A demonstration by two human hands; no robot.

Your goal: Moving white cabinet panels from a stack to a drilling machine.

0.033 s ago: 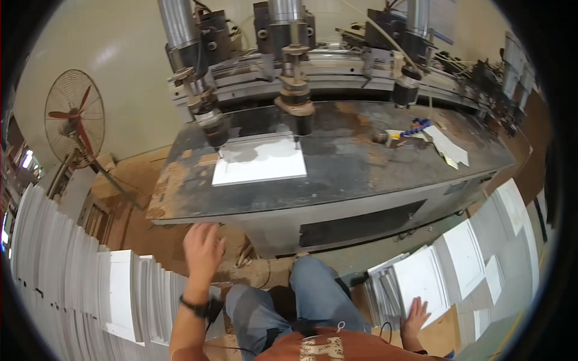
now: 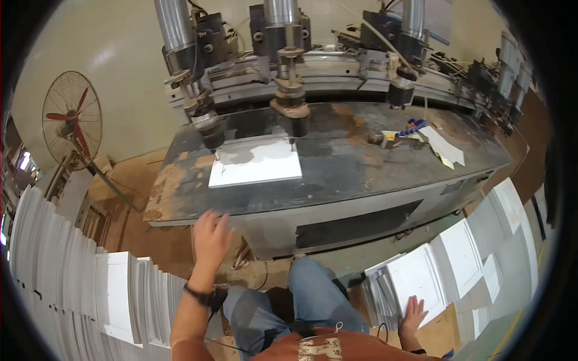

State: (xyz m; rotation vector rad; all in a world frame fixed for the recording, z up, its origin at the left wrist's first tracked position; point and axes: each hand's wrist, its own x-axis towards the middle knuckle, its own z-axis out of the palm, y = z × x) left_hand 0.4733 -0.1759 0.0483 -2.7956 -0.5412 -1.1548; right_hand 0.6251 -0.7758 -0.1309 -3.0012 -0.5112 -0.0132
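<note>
My left hand [image 2: 212,240] is in the air just in front of the near edge of the machine table [image 2: 337,174], fingers apart and nothing in them. My right hand [image 2: 413,314] lies with spread fingers on the lower edge of a white panel [image 2: 417,278], the top one of a leaning stack at my right. Flat on the dark table lies another white panel [image 2: 265,170], out of reach of both hands. Two spindle heads, the left one [image 2: 208,126] and the middle one [image 2: 293,117], stand over its far edge, their thin bits close to it.
Rows of upright white panels [image 2: 51,259] fill the left side, and more panels [image 2: 462,256] lean at the right. A third spindle [image 2: 400,93] hangs over the table, near a blue coiled hose [image 2: 414,126] and a paper sheet [image 2: 442,144]. Far left stands a caged fan [image 2: 72,120].
My left hand has moved forward and to the right, toward the table's edge. My right hand stays on the panel stack.
</note>
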